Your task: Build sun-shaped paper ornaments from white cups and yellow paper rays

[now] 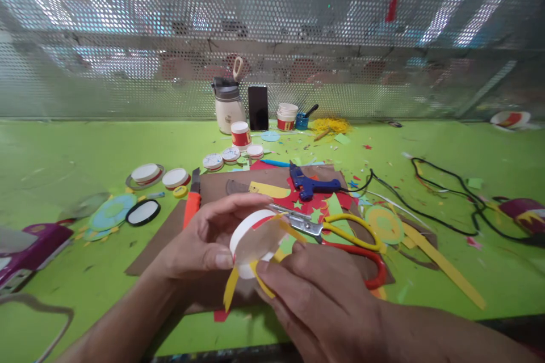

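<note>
You hold a round white paper cup (255, 241) between both hands, low and near, above the brown cardboard sheet (221, 184) on the green bench (85, 147). The cup is smooth and matte, with a red band at its rim and its flat circular base turned toward you. Thin yellow paper strips (232, 286) hang from it, soft and slightly curled. Your left hand (204, 244) grasps the cup from the left: the thumb presses its near left edge and the fingers (238, 201) curve over the far rim. Your right hand (319, 300) closes on it from the near right, fingertips touching the lower edge where a strip meets the cup (the contact itself is partly hidden by the knuckles). Just right of the cup lie scissors (340, 232) with yellow and red looped plastic handles and shiny metal blades. Farther off rests a blue glue gun (309, 182) with a black cord, amid red paper scraps.
</note>
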Demonstrator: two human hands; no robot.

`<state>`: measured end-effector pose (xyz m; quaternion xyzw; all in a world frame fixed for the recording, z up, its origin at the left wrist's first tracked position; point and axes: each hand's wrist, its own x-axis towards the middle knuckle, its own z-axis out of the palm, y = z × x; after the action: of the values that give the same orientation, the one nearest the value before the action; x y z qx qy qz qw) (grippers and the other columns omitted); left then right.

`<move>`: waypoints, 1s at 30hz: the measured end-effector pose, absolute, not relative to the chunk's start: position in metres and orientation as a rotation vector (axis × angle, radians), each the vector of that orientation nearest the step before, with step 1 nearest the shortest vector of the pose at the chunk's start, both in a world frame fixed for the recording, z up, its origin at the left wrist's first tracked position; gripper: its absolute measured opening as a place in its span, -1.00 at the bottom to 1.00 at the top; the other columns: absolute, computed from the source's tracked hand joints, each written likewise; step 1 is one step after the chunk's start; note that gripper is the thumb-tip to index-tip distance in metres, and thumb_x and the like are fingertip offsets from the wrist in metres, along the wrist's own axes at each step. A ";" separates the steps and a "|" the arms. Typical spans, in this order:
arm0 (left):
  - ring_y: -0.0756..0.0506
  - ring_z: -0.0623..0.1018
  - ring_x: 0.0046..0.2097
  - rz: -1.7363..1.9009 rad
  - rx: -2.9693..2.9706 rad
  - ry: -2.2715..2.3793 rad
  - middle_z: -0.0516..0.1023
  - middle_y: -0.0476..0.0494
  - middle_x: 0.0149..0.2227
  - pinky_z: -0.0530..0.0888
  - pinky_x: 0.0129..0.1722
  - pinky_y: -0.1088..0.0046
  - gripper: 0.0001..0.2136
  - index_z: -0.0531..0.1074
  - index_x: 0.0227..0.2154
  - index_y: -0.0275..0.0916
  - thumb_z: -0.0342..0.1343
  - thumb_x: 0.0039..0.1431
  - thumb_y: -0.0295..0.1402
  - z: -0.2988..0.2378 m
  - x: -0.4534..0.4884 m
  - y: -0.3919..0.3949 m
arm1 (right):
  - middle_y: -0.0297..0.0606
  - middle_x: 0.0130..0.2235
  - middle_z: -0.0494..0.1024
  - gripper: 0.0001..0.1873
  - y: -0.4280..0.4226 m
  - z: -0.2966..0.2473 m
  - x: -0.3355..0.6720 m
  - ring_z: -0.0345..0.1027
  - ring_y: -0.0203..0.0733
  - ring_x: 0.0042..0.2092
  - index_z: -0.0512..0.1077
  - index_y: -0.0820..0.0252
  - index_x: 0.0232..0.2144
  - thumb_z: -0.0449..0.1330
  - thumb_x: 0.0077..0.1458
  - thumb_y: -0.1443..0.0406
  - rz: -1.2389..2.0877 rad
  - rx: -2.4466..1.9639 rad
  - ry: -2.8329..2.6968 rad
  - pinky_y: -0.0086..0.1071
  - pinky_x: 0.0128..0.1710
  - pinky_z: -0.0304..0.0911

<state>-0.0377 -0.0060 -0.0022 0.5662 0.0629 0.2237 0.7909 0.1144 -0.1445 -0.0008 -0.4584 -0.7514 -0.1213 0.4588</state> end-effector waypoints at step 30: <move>-0.23 0.59 -0.22 0.615 1.178 0.258 0.61 -0.27 -0.13 0.48 -0.25 0.35 -0.50 0.54 -0.06 -0.19 0.37 -0.16 -0.27 -0.003 -0.039 -0.005 | -0.19 -0.44 0.59 -0.82 -0.146 0.008 0.118 0.45 -0.24 -0.42 0.48 0.33 -0.21 0.18 0.09 0.40 -0.367 -1.076 -1.760 -0.40 -0.46 0.40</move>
<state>-0.0391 -0.0051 -0.0034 0.5449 0.1195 0.2846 0.7796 0.1179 -0.1456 0.0078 -0.4448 -0.7278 -0.1517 0.4994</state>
